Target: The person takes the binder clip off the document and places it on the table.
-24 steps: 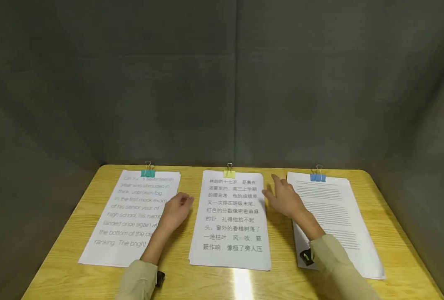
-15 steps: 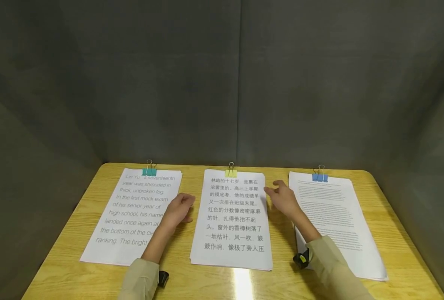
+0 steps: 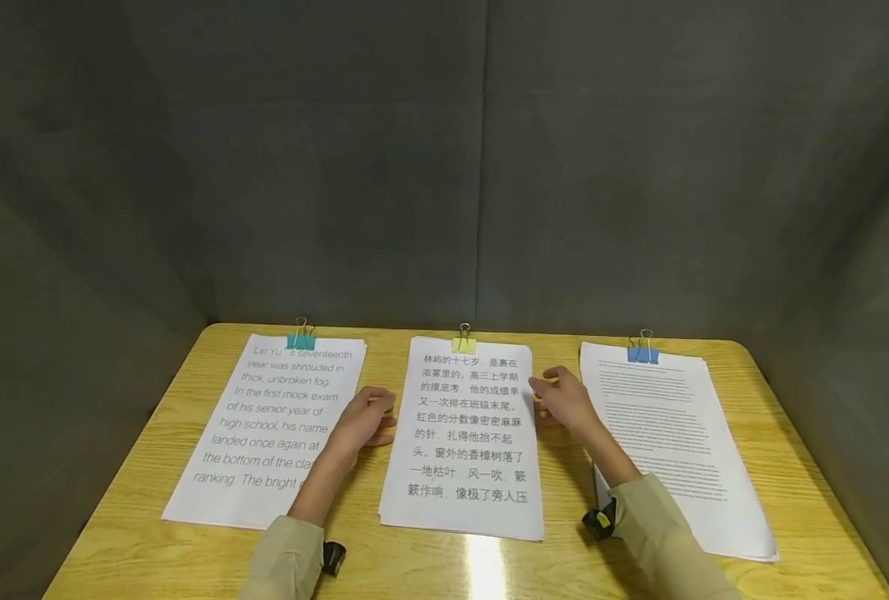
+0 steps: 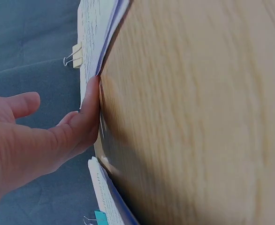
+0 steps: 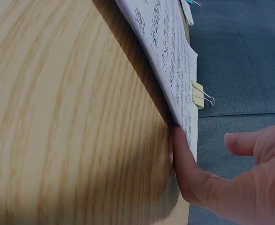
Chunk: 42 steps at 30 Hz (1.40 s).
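A stack of printed paper [image 3: 462, 517] with large Chinese characters lies flat in the middle of the table, a yellow binder clip [image 3: 464, 345] at its top edge. My left hand [image 3: 356, 421] is at its left side; in the left wrist view the fingertips [image 4: 93, 89] touch the stack's edge at the tabletop, thumb raised apart. On the opposite side is my right hand [image 3: 567, 402], whose fingers [image 5: 182, 150] meet the right edge low down in the right wrist view. That thumb also stands away from the paper. Neither hand grips anything.
To the left lies an English-text paper stack [image 3: 242, 442] with a teal binder clip [image 3: 301, 342]. A small-print stack [image 3: 661, 417] with a blue binder clip [image 3: 642, 355] lies to the right, partly under my right forearm. Dark cloth [image 3: 444, 167] hangs behind the wooden table [image 3: 444, 575].
My right hand has come down and its extended fingers have folded in beside the middle stack. My left fingers have lowered and spread toward the left edge. The paper stacks keep their places.
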Each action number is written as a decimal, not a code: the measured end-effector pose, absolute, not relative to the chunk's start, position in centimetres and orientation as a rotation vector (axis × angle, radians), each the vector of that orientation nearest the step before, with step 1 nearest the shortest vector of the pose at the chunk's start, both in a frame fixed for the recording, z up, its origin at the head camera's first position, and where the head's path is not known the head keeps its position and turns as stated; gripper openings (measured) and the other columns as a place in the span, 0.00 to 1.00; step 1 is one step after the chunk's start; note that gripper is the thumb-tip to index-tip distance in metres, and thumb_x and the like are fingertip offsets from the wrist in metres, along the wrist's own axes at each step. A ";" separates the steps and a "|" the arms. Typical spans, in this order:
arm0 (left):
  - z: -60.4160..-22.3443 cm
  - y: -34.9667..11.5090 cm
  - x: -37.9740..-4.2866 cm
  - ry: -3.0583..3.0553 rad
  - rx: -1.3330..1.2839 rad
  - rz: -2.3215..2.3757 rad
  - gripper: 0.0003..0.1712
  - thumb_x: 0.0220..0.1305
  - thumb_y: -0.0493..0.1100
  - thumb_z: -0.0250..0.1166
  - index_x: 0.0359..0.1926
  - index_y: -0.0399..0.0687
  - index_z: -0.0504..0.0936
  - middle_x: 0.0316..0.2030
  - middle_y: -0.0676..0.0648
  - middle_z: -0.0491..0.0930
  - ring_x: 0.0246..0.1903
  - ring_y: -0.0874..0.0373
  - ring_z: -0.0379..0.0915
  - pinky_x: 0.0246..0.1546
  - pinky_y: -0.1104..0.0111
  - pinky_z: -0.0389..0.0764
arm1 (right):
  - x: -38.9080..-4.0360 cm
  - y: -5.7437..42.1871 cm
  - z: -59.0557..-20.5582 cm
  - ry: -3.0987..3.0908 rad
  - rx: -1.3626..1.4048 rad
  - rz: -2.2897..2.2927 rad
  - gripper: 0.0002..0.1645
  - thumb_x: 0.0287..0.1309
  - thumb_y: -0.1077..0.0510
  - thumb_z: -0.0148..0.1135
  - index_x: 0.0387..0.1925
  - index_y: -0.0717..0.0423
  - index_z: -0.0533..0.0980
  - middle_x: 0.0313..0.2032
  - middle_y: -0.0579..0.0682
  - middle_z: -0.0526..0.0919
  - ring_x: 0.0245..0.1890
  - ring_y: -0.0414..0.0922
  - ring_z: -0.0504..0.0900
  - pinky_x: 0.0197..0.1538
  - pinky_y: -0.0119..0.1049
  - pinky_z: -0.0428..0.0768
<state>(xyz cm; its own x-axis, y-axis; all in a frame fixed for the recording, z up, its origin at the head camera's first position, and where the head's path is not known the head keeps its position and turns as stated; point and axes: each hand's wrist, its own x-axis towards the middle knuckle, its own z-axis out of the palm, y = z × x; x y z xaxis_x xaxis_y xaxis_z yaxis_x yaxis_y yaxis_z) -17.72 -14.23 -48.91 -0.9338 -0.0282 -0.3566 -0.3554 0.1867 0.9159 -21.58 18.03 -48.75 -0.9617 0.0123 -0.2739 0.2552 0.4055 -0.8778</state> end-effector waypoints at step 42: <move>-49.8 -13.5 -18.0 1.935 -0.165 1.977 0.24 0.71 0.30 0.60 0.66 0.32 0.71 0.42 0.38 0.87 0.29 0.55 0.86 0.25 0.70 0.84 | -20.5 20.0 -50.4 2.013 0.063 -1.925 0.11 0.71 0.70 0.56 0.52 0.73 0.71 0.32 0.48 0.86 0.30 0.40 0.85 0.34 0.33 0.84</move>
